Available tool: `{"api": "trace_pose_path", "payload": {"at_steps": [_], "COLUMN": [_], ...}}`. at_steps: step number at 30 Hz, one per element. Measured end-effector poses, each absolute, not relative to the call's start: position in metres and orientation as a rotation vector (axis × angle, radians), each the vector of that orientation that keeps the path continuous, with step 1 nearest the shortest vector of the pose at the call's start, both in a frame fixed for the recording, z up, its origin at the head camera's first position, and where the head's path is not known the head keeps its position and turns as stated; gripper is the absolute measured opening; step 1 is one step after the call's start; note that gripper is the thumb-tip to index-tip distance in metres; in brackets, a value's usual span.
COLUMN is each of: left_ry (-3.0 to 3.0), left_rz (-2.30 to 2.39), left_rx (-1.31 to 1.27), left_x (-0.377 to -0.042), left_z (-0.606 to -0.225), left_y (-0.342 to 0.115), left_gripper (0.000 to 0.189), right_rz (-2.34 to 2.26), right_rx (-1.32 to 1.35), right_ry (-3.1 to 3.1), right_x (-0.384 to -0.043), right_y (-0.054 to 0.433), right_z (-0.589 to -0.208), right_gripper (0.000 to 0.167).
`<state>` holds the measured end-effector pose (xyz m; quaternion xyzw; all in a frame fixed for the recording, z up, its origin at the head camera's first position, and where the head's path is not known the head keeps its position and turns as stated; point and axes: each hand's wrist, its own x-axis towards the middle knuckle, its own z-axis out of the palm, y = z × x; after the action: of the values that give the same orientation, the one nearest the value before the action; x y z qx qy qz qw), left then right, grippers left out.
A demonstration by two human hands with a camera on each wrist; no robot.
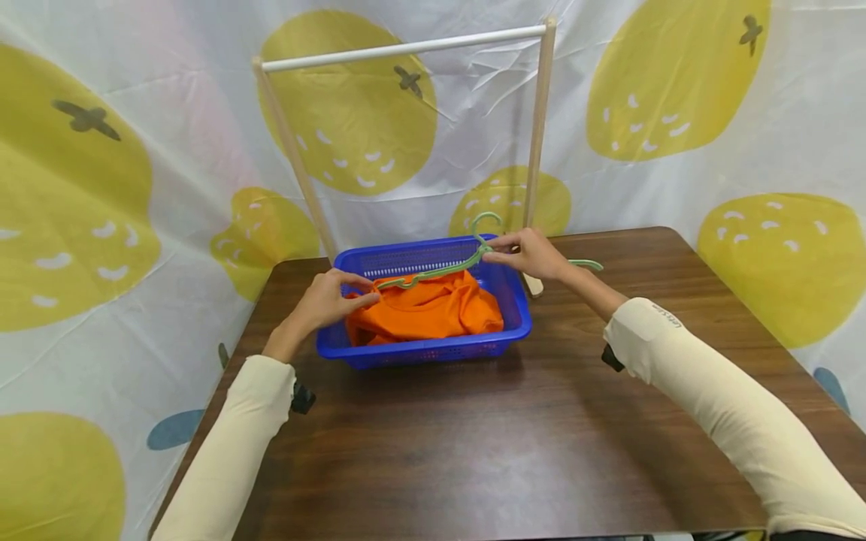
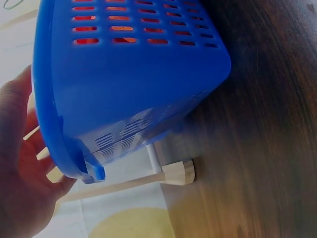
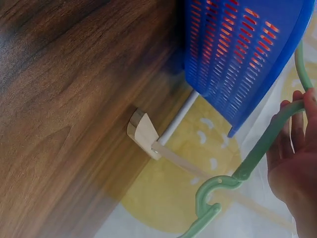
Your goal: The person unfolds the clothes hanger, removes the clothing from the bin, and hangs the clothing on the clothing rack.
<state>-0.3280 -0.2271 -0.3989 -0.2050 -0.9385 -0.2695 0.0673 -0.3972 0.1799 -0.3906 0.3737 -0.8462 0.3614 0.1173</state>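
A green clothes hanger [image 1: 440,272] is held over a blue plastic basket [image 1: 426,347] by my right hand [image 1: 531,254], which pinches it just below the hook. One arm of the hanger passes behind that hand and shows on its right; the right wrist view shows the notched arm [image 3: 262,146] close up. My left hand [image 1: 331,300] is over the basket's left rim, thumb and fingers apart, fingertips right by the hanger's left end. Inside the basket lies a crumpled orange garment [image 1: 433,312], beneath the hanger. In the left wrist view the basket wall partly hides the left fingers.
Behind the basket stands a rack with wooden posts [image 1: 539,128] and a white top bar [image 1: 406,48]. One wooden foot [image 1: 533,285] juts out at the basket's right. All stand on a brown wooden table [image 1: 473,443], against a fruit-printed curtain [image 1: 196,135].
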Motion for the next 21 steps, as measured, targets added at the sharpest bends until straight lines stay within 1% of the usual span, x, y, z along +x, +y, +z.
{"api": "trace_pose_path", "payload": {"at_steps": [5, 7, 15, 21], "left_ry": [-2.821, -2.818, -2.67, -2.551], "left_rz": [-0.8, -0.799, -0.789, -0.9], "left_rx": [-0.598, -0.594, -0.678, -0.788], "left_x": [-0.329, -0.33, -0.332, -0.334], "left_z": [-0.397, -0.397, -0.389, -0.373], "left_y": [-0.227, -0.227, -0.228, -0.216], "left_gripper": [0.042, 0.042, 0.019, 0.017], "right_rz": [1.102, 1.113, 1.164, 1.138], "right_rx": [1.062, 1.051, 1.014, 1.02], "right_ry": [-2.481, -2.491, -2.542, -2.527], "right_x": [-0.395, -0.395, -0.393, -0.393], "right_y": [0.181, 0.181, 0.182, 0.178], "right_z": [-0.385, -0.383, -0.378, -0.379], "right_gripper": [0.027, 0.027, 0.032, 0.032]}}
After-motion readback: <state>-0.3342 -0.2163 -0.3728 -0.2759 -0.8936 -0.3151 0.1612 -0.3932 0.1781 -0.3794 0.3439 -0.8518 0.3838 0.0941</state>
